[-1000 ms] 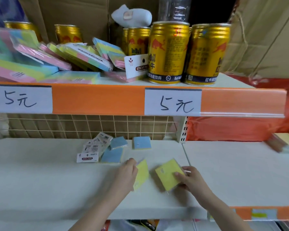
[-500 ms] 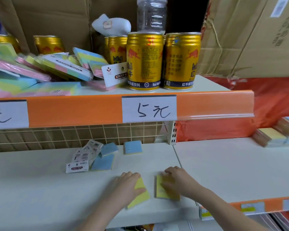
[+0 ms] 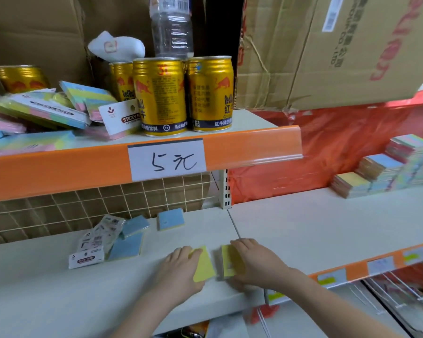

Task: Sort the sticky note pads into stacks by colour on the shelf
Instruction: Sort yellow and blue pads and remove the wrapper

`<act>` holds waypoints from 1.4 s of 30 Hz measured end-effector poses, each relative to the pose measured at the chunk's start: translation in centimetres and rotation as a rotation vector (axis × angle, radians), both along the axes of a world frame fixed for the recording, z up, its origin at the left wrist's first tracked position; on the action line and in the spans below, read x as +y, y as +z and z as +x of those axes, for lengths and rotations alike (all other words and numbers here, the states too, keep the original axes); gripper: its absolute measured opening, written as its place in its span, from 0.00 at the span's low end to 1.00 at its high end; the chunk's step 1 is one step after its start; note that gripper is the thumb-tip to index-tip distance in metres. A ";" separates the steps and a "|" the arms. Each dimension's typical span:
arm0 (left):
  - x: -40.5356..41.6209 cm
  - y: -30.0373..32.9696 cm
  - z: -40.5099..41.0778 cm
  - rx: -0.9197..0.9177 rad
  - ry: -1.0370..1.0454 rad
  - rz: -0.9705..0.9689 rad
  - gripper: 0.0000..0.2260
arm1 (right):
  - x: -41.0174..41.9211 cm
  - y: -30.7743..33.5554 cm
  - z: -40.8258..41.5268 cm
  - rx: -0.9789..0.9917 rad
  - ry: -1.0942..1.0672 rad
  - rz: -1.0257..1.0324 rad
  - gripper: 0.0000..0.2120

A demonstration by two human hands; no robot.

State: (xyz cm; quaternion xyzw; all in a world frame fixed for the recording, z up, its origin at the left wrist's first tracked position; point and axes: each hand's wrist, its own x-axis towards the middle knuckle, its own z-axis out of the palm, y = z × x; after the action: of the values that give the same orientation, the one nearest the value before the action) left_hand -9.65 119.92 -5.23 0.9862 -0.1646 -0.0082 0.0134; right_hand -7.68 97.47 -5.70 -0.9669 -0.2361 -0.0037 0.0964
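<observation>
Pressing flat left hand (image 3: 178, 272) on yellow pad (image 3: 204, 264); right hand (image 3: 257, 263) gripping second yellow pad (image 3: 227, 262). Pads might slide off shelf (image 3: 315, 223) edge below fingers.

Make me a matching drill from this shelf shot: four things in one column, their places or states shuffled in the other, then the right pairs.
Things
1. yellow pad under the left hand
2. lone blue pad
3. gold cans
4. white label cards

Places or states
A. upright on the upper shelf, above the handwritten price tag
B. lying loose on the lower shelf, left of the blue pads
C. at the front of the lower shelf, beside another yellow pad
D. flat near the wire grid at the back of the lower shelf

Pairs: 1-C, 2-D, 3-A, 4-B
</observation>
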 end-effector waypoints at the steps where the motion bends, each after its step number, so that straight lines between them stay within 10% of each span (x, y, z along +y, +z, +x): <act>1: -0.8 0.7 0.1 -0.012 -0.023 0.011 0.36 | -0.9 0.2 0.0 -0.032 -0.004 0.000 0.40; 42: -46.1 4.2 9.3 -0.390 -0.286 -0.096 0.32 | -46.8 3.3 3.8 -0.307 -0.214 0.073 0.36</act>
State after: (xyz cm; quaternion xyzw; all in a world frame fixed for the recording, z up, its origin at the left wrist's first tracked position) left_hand -0.33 73.87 -1.04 0.9340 -0.3023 0.1886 0.0269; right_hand -3.91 50.70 -2.41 -0.9705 -0.1437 -0.1698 0.0932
